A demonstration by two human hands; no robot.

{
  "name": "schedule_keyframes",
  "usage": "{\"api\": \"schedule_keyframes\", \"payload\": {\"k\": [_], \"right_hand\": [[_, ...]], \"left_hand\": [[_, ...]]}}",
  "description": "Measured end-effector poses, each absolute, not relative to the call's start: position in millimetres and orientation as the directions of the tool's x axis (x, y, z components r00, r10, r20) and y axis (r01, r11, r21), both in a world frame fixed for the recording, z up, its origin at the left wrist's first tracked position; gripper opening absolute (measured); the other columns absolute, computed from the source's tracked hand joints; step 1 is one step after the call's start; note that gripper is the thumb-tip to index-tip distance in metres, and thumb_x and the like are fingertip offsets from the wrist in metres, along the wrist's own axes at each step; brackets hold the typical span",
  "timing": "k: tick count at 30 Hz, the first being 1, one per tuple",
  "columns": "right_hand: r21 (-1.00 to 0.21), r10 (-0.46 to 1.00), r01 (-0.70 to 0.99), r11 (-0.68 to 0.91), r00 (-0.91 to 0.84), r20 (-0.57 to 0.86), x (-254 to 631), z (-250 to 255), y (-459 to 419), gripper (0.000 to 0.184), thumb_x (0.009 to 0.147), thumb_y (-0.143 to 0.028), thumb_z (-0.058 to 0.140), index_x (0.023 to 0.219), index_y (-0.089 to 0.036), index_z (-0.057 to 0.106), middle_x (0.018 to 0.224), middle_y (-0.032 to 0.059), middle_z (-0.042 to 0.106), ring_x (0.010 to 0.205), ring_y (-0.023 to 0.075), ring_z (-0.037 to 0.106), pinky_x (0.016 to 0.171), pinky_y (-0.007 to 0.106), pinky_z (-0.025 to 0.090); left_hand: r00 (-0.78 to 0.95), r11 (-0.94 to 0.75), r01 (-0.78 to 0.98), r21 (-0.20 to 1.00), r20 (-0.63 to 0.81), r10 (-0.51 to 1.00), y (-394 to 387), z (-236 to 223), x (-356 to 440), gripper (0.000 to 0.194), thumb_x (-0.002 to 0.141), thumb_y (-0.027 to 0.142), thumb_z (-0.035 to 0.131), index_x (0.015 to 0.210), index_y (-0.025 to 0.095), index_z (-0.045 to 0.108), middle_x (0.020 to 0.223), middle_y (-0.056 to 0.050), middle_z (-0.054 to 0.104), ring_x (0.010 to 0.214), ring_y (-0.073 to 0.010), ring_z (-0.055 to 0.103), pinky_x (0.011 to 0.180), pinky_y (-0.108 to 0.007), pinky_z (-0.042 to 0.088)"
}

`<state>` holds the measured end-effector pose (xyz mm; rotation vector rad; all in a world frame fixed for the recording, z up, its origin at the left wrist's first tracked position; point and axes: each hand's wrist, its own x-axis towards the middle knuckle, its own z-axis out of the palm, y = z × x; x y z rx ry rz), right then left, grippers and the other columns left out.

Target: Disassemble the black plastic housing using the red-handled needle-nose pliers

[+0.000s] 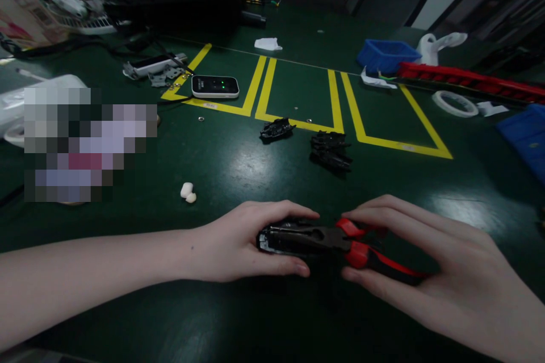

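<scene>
My left hand (242,241) is wrapped round a black plastic part (270,240) with a pale, shiny end. In my right hand (430,255) are pliers (360,252) with red and black handles, its fingers and thumb on either side of the grips. The dark jaws point left and lie over the black part, between my left thumb and fingers. Whether the jaw tips pinch anything I cannot make out. Beyond my hands, a jagged black part (276,129) lies on the green table (238,306), with more black parts (330,150) to its right.
Yellow tape outlines (300,120) mark the table. A small white device (215,86) with a green light sits at the left outline. White earbuds (188,192) lie nearer me. A blue bin (385,55), a red strip (468,80) and a tape roll (455,104) are at right.
</scene>
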<state>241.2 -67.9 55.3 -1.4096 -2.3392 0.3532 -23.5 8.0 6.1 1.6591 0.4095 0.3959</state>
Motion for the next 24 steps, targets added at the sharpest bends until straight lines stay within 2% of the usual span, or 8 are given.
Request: {"api": "schedule_keyframes", "payload": {"k": [7,16,24], "right_hand": [[-0.458,0.894,0.767,0.448,-0.399,0.206,242.5,52.4,-68.3,0.031,0.089,-0.051,0.075,0.114,-0.036,0.066,0.099,0.0006,0.076,0.077,0.0224,0.075,0.057,0.034,0.06],[-0.444,0.889,0.77,0.457,-0.406,0.211,241.3,54.6,-67.4,0.032,0.088,-0.053,0.077,0.112,-0.033,0.068,0.099,0.0006,0.077,0.077,0.0209,0.075,0.059,0.031,0.061],[-0.472,0.891,0.756,0.453,-0.396,0.221,242.0,55.0,-67.8,0.033,0.087,-0.055,0.077,0.112,-0.036,0.068,0.096,-0.0009,0.077,0.076,0.0207,0.075,0.058,0.032,0.06]], "left_hand": [[0.877,-0.116,0.045,0.992,0.017,0.48,7.8,7.6,-21.6,0.043,0.093,0.03,0.08,0.131,0.016,0.063,0.121,-0.007,0.076,0.107,-0.019,0.073,0.091,-0.028,0.055],[0.884,-0.071,0.032,0.997,0.005,0.468,6.7,8.5,-22.0,0.047,0.094,0.031,0.079,0.133,0.011,0.063,0.118,-0.008,0.075,0.103,-0.0172,0.072,0.087,-0.026,0.054],[0.887,-0.062,0.022,0.998,0.009,0.463,5.8,10.4,-23.4,0.043,0.095,0.03,0.078,0.132,0.015,0.063,0.12,-0.006,0.075,0.104,-0.0179,0.072,0.088,-0.027,0.054]]}}
